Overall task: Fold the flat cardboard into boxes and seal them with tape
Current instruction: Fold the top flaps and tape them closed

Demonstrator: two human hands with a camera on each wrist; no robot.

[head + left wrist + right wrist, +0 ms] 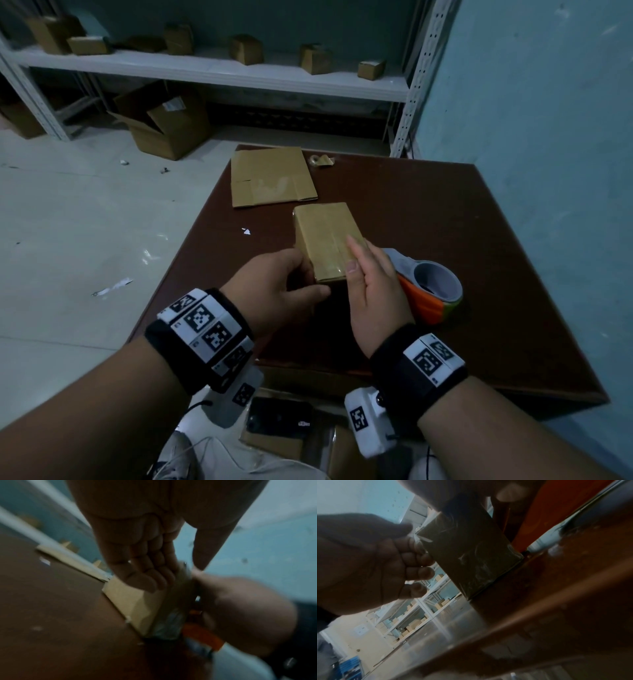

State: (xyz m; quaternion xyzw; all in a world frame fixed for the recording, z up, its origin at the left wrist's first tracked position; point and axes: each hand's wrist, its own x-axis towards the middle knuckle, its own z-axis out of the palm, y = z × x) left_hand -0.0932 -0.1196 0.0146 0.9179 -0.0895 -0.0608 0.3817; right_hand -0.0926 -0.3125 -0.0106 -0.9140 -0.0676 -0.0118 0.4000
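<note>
A small cardboard box (323, 236), taped over its top seam, stands on the dark brown table (445, 212). My left hand (301, 274) grips its near left corner, the curled fingers (419, 561) against the left side and the thumb under the near end. My right hand (359, 263) lies flat along the box's right edge, with straight fingers and the thumb on the taped top. In the left wrist view the box (130, 601) shows below my fingers (142, 574). An orange tape dispenser (431, 294) with a grey roll sits just right of my right hand.
A flat cardboard blank (270, 178) lies at the table's far left, with a crumpled tape scrap (322, 160) beside it. Behind stands a white shelf (219, 73) with several small boxes, and an open carton (164, 126) on the floor. A phone (277, 416) lies below the table's near edge.
</note>
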